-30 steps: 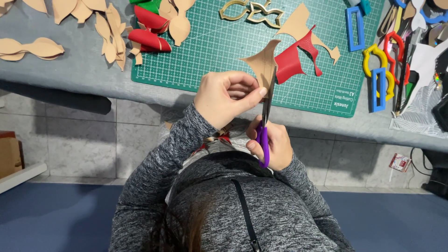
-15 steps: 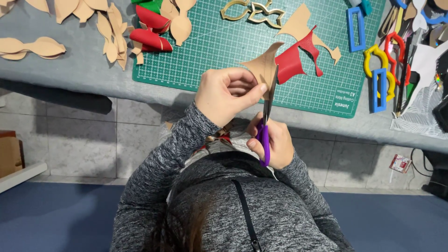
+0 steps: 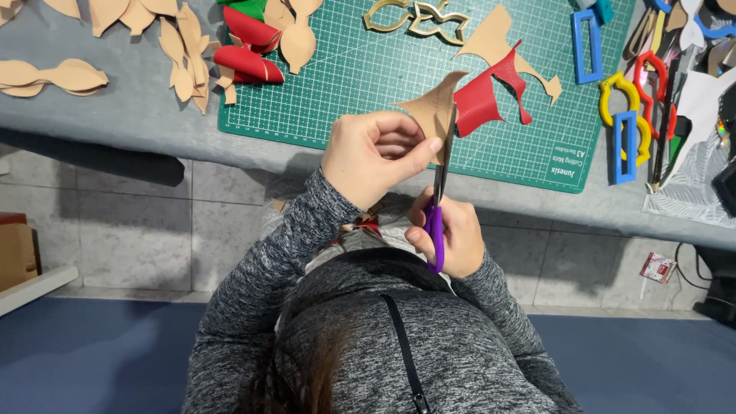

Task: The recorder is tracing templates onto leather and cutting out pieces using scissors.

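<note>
A craft workshop, green gridded cutting mat (image 3: 368, 84) lay on a grey surface (image 3: 138, 115), tan leather cut-outs (image 3: 54, 75) left of the mat, coloured plastic templates (image 3: 625, 115) right of it, tiled wall below.

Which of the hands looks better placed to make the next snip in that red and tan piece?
Right, most likely: the right hand grips the purple-handled scissors, blades at the red and tan piece. The left hand only pinches its edge.

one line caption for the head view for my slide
Left hand holds a tan and red leather piece while right hand cuts it with purple-handled scissors above a green cutting mat.
</note>
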